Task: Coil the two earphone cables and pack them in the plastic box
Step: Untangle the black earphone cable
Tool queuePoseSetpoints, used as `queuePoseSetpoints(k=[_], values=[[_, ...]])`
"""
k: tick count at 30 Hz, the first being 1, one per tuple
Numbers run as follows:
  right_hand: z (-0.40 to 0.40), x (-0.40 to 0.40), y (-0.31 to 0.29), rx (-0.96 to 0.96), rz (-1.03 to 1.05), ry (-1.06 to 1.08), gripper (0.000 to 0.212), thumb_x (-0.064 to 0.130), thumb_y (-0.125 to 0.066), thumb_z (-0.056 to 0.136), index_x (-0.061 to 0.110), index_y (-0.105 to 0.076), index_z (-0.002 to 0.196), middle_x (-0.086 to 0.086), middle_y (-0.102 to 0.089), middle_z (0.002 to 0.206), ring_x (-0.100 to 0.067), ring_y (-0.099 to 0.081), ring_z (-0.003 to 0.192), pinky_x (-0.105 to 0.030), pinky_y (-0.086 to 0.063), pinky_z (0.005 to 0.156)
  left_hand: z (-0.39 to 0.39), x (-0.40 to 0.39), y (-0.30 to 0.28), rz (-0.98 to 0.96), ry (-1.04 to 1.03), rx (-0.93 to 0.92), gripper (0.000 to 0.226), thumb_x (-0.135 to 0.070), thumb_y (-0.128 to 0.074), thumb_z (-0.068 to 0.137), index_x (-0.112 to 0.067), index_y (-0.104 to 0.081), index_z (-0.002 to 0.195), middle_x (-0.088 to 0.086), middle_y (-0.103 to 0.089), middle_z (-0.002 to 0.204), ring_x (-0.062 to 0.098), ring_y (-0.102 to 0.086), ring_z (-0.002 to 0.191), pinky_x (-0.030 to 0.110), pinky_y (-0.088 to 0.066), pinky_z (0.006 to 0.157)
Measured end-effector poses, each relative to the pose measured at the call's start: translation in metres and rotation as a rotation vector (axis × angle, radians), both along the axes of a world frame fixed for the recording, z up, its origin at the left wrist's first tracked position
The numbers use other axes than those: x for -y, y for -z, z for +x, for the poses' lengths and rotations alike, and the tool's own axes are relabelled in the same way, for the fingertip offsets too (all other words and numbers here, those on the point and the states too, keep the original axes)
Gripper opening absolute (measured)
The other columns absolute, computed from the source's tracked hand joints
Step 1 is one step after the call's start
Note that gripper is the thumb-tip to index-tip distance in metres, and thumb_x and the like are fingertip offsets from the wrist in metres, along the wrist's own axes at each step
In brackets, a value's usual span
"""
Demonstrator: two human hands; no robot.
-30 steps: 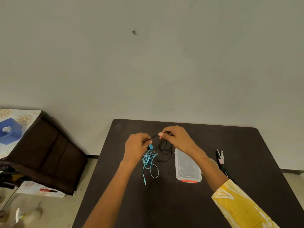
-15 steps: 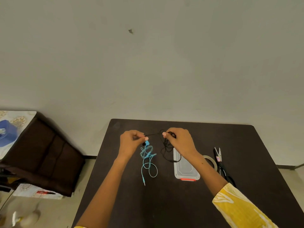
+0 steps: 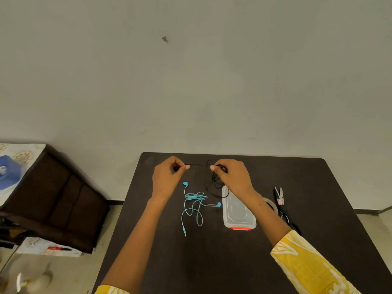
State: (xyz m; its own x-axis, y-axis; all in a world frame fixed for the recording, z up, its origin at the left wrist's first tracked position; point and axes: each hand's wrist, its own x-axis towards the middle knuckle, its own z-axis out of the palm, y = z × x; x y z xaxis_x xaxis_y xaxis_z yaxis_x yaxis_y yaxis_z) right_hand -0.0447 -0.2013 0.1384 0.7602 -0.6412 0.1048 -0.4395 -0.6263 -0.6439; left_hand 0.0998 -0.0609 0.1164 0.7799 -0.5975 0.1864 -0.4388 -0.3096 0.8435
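Black earphone cable (image 3: 214, 183): I see my left hand (image 3: 167, 179) and right hand (image 3: 233, 177) each pinching it, a taut span between grips, slack dangling above the desk (image 3: 318, 187). Advice: wind even loops, steady tension. Wrists level. Blue earphone cable (image 3: 194, 203) lies beside the closed plastic box (image 3: 238, 211).

- The worktop (image 3: 212, 262) is dark brown, nearly black.
- One earphone cable (image 3: 194, 205) is light blue.
- The other cable (image 3: 214, 183) is black.
- The plastic box (image 3: 237, 211) is clear with a red-orange latch.
- The sleeve (image 3: 307, 264) is yellow with a white leafy pattern.
- The scissors (image 3: 282, 206) have black handles.
- The wall (image 3: 191, 81) is plain off-white.
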Motion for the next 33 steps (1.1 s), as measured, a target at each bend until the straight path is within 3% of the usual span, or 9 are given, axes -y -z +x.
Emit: queuePoseSetpoints(k=[3, 14, 20, 23, 26, 33], values=[[-0.002, 0.002, 0.002, 0.014, 0.048, -0.001, 0.022, 0.031, -0.059, 0.091, 0.013, -0.072, 0.092, 0.002, -0.064, 0.074, -0.011, -0.056, 0.07, -0.024, -0.041, 0.067, 0.003, -0.001, -0.001, -0.077, 0.046, -0.155, 0.009, -0.019, -0.072, 0.081, -0.012, -0.067, 0.081, 0.001, -0.07, 0.075, 0.008, -0.068, 0.071, 0.019, -0.052, 0.071], [-0.023, -0.003, 0.001, 0.083, 0.142, -0.047, 0.023, 0.029, -0.059, 0.091, 0.01, -0.072, 0.093, 0.006, -0.061, 0.074, -0.005, -0.054, 0.067, -0.018, -0.041, 0.068, -0.013, -0.019, -0.005, -0.118, 0.14, -0.362, 0.007, -0.01, -0.075, 0.076, -0.006, -0.073, 0.081, 0.008, -0.071, 0.072, 0.013, -0.068, 0.067, 0.019, -0.054, 0.066], [-0.069, -0.014, 0.0, 0.117, 0.173, -0.07, 0.02, 0.028, -0.06, 0.091, 0.012, -0.072, 0.089, 0.015, -0.057, 0.064, -0.004, -0.053, 0.06, -0.019, -0.043, 0.061, -0.053, -0.034, 0.0, -0.108, 0.182, -0.396, 0.011, -0.009, -0.076, 0.075, -0.005, -0.074, 0.085, 0.008, -0.074, 0.078, 0.017, -0.071, 0.075, 0.023, -0.057, 0.071], [-0.1, -0.02, 0.014, 0.114, 0.188, -0.073, 0.02, 0.027, -0.061, 0.09, 0.011, -0.071, 0.082, 0.009, -0.056, 0.059, -0.006, -0.05, 0.056, -0.025, -0.041, 0.058, -0.083, -0.042, 0.013, -0.082, 0.199, -0.412, 0.009, -0.008, -0.076, 0.075, -0.006, -0.074, 0.084, 0.007, -0.074, 0.08, 0.021, -0.071, 0.079, 0.029, -0.058, 0.074], [-0.134, -0.028, 0.04, 0.062, 0.253, -0.069, 0.021, 0.03, -0.061, 0.09, 0.014, -0.069, 0.078, 0.012, -0.052, 0.054, -0.004, -0.049, 0.053, -0.02, -0.037, 0.055, -0.116, -0.052, 0.031, -0.013, 0.178, -0.406, 0.006, -0.008, -0.076, 0.075, -0.01, -0.076, 0.08, 0.003, -0.074, 0.079, 0.017, -0.07, 0.077, 0.027, -0.057, 0.073], [-0.193, -0.05, 0.087, -0.056, 0.309, -0.028, 0.012, 0.033, -0.067, 0.085, 0.023, -0.071, 0.089, 0.01, -0.068, 0.075, -0.003, -0.063, 0.071, -0.025, -0.052, 0.068, -0.175, -0.073, 0.071, 0.129, 0.133, -0.33, 0.009, -0.012, -0.077, 0.076, -0.021, -0.075, 0.073, -0.006, -0.073, 0.071, 0.006, -0.068, 0.07, 0.019, -0.053, 0.069]])
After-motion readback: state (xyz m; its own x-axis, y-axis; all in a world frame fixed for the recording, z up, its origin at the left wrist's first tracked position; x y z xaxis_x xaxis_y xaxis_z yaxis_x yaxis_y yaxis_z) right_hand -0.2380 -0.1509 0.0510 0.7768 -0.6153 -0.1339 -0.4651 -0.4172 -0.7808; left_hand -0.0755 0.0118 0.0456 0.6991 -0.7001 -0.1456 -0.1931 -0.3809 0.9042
